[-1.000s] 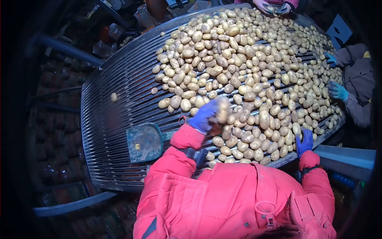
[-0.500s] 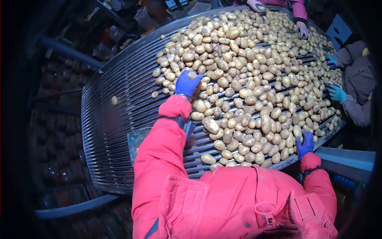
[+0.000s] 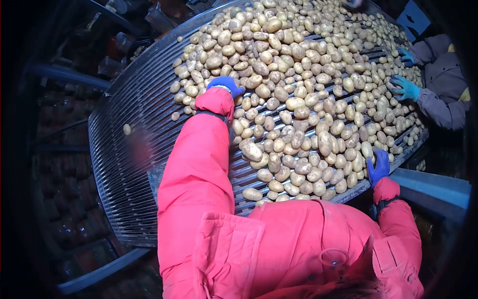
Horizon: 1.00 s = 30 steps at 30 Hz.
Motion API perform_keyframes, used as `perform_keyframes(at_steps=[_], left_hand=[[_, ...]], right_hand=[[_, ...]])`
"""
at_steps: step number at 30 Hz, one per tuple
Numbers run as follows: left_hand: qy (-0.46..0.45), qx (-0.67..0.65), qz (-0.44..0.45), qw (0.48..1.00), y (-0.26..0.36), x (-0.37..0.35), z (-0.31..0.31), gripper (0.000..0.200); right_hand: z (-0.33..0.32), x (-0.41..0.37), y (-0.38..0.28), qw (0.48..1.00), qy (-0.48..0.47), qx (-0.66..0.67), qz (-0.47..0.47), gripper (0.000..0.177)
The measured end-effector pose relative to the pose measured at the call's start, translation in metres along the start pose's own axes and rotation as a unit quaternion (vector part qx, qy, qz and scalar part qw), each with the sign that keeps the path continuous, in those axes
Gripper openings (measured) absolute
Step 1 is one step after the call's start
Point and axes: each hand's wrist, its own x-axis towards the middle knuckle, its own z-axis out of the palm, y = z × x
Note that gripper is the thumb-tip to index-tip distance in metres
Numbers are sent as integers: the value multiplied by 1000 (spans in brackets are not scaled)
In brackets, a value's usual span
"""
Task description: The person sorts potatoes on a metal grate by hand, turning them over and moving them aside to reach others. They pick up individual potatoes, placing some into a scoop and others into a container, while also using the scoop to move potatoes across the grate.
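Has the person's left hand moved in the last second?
Yes. The left hand has reached away from the body, from close to the table's near rim out to the left edge of the potatoes.

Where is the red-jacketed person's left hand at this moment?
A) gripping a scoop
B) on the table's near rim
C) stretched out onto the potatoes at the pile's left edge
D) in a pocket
C: the blue-gloved left hand lies far out on the potatoes at the pile's left edge; the right hand is by the roller table's near rim.
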Motion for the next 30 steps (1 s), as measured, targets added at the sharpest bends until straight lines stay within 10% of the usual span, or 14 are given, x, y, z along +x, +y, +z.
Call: perform_keyframes(at_steps=[9,17,23,26,30], left_hand=[[40,-121,88,988,-37,-27,53,66],[281,-296,51,911,-9,-128,116,55],[215,-374,68,899,-2,-189,144,49],[151,-614,70,771,-2,-184,135,51],[61,-529,104,840,20,-148,88,49]], right_hand=[[3,-1,4,1000,14,-1,-14,43],[8,-6,12,1000,10,-6,-13,44],[6,-4,9,1000,9,-8,-20,42],[7,-5,11,1000,-1,2,-10,42],[7,-6,10,1000,7,11,-10,42]])
